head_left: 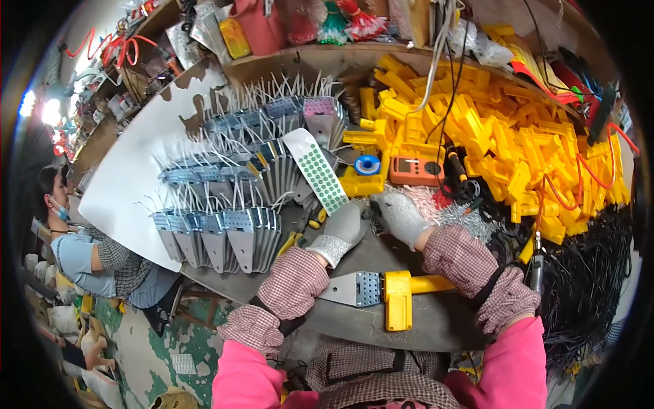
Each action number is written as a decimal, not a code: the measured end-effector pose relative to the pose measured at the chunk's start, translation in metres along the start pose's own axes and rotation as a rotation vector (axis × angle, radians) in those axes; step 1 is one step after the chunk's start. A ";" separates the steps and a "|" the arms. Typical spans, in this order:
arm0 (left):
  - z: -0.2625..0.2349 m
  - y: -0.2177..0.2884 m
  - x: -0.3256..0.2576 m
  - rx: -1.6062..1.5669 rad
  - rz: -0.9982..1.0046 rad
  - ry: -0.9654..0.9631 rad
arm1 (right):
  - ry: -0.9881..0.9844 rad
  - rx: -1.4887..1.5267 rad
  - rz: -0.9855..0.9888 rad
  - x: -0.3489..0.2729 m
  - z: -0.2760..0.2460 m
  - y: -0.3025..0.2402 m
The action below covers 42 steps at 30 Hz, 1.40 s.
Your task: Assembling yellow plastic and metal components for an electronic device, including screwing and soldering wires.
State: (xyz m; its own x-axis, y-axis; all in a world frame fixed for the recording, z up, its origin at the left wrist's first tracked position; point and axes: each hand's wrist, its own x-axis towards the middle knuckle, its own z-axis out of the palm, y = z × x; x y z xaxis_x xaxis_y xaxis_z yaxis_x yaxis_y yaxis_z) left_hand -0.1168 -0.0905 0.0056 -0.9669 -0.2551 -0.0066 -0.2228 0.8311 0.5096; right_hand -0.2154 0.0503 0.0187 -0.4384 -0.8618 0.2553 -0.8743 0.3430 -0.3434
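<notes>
My left hand [345,226], in a grey glove, is closed above the dark table, its fingertips pointing right. Against it lies the lower end of a white sheet of green round stickers [317,170], whose upper end rests over metal parts. My right hand [402,217], gloved too, has curled fingers close to the left fingertips. Anything pinched in either hand is hidden. Below both hands lies a yellow plastic piece with a handle [397,300], joined to a tapered grey metal plate [349,289] with a perforated blue-grey section.
Stacked metal plates with white wires [248,238] stand at left. Yellow plastic housings [477,129] are heaped at right, beside black cables [579,286]. An orange meter [415,170] and a blue tape roll [367,165] sit behind my hands. A screwdriver [537,266] hangs right; another person [109,245] sits left.
</notes>
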 end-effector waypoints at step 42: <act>-0.006 0.030 -0.169 0.193 0.794 0.061 | -0.367 0.544 0.017 -0.148 -0.092 -0.044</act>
State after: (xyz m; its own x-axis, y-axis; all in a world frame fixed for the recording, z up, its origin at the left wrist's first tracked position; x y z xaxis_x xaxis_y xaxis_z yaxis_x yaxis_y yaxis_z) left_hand 0.0403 -0.0253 0.0278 -0.8382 0.4233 0.3439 0.5026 0.8444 0.1857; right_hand -0.1309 0.1969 0.0791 -0.2673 -0.9625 -0.0458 -0.5954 0.2023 -0.7775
